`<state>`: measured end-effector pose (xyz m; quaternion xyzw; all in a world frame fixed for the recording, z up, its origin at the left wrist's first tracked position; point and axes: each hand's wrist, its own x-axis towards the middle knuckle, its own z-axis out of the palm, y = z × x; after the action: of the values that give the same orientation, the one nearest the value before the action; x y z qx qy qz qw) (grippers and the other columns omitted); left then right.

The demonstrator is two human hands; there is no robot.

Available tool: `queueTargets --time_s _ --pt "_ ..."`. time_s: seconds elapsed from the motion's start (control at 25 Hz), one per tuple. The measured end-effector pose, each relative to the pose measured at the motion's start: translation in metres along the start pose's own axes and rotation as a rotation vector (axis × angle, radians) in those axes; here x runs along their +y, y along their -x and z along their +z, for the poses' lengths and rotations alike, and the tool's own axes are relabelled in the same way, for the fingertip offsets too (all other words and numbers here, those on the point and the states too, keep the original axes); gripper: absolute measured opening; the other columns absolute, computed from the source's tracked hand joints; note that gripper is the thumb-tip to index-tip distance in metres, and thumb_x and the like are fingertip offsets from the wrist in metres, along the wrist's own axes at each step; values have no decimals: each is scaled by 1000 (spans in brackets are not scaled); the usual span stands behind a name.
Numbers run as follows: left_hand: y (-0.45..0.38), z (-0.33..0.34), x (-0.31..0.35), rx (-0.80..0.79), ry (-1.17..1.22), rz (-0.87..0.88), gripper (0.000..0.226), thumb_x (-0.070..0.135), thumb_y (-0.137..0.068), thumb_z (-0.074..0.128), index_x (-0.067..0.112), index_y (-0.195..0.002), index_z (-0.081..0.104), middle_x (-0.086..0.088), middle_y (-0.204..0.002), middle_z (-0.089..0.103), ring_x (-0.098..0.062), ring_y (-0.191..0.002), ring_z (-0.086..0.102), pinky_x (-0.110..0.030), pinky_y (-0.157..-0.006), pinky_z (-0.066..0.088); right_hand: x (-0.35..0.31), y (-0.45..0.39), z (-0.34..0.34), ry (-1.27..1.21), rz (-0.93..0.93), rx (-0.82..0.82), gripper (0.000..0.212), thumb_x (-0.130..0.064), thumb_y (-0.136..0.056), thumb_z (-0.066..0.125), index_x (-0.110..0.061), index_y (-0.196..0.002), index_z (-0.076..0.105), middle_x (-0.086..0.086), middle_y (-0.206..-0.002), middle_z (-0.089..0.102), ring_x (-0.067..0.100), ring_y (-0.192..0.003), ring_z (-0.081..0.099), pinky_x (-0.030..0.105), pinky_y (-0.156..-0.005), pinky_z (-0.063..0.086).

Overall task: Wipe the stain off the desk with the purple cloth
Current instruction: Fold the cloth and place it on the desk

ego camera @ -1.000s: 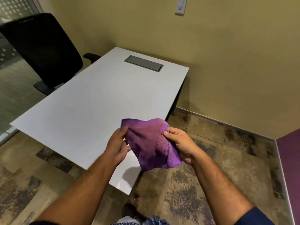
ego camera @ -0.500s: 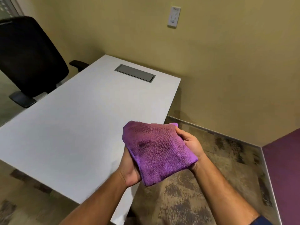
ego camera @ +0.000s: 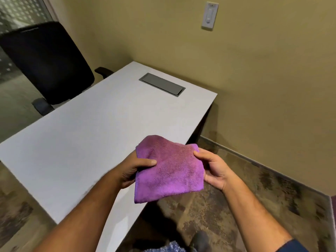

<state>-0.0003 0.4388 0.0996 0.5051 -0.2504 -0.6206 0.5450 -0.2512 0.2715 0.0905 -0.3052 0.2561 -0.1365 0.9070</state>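
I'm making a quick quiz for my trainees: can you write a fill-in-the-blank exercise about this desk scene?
1. The purple cloth is held by ____ hands, the left hand and the right hand.
2. The chair behind the desk is ____ in colour.
3. The grey hatch is set into the desk's ____.
4. The cloth is folded and held ____ the desk, not pressed on it.

Missing words: both; black; top; above

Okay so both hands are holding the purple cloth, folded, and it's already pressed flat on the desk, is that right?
Not quite. Both the left hand and the right hand do hold the folded purple cloth, but the head view shows it lifted in the air over the near corner of the desk, not pressed flat on it.
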Motion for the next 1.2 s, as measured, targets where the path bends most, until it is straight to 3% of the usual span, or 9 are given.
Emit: queueTargets --time_s 0.16,0.28,0.36,0.48,0.6,0.68,0.88,1.0,1.2 --pt "-47 45 23 220 -143 58 49 2 -81 79 12 -129 72 -21 -126 76 -35 -110 76 -38 -84 63 -61 -15 -38 32 139 -53 48 -14 -97 69 1 -142 64 15 -122 75 22 -101 78 35 -86 66" --pt "-72 69 36 237 -60 42 43 2 -80 76 11 -122 76 -20 -118 78 -32 -101 78 -37 -80 64 -105 -29 -55 210 154 -54 50 -14 -99 66 0 -146 59 14 -124 72 21 -98 78 32 -75 66" --pt "-81 81 43 215 -32 106 45 -4 -79 74 12 -121 76 -15 -113 79 -27 -98 79 -36 -79 64 -127 -38 -61 378 42 -32 40 -10 -100 65 -7 -140 66 15 -129 73 28 -104 74 34 -80 62" --pt "-102 89 51 382 -96 321 45 -15 -78 72 12 -114 75 -10 -106 81 -24 -95 78 -35 -81 65 -154 -50 -70 551 -206 4 31 6 -95 66 -10 -117 80 13 -118 80 27 -106 74 38 -95 60" --pt "-126 90 51 541 -136 339 32 -17 -81 69 10 -98 76 -10 -90 77 -28 -87 72 -38 -80 65 -173 -59 -74 718 -287 21 28 12 -92 67 -9 -95 85 0 -93 82 9 -84 74 26 -79 61" --pt "-143 88 46 585 -120 289 29 -9 -88 60 16 -84 74 1 -79 73 -21 -78 66 -26 -66 60 -185 -69 -77 877 -347 24 24 22 -90 62 6 -87 78 2 -87 75 5 -77 66 27 -76 55" --pt "-214 80 56 558 -12 306 44 -18 -94 48 19 -88 69 -2 -88 69 -21 -77 60 -30 -65 48 -235 -105 -79 929 -393 -37 51 36 -74 34 0 -67 70 11 -122 79 15 -122 72 24 -106 55" --pt "-263 77 86 457 55 310 37 -6 -102 56 23 -113 76 -3 -98 77 -15 -79 72 -29 -69 60 -273 -132 -82 950 -456 -25 52 33 -72 32 1 -69 73 0 -109 84 12 -116 75 21 -98 57" --pt "-322 51 148 274 -93 328 40 -4 -103 57 27 -99 82 5 -105 80 -11 -88 76 -26 -72 60 -340 -178 -82 925 -399 -20 58 26 -88 38 -13 -76 78 4 -114 82 16 -101 77 27 -82 60"
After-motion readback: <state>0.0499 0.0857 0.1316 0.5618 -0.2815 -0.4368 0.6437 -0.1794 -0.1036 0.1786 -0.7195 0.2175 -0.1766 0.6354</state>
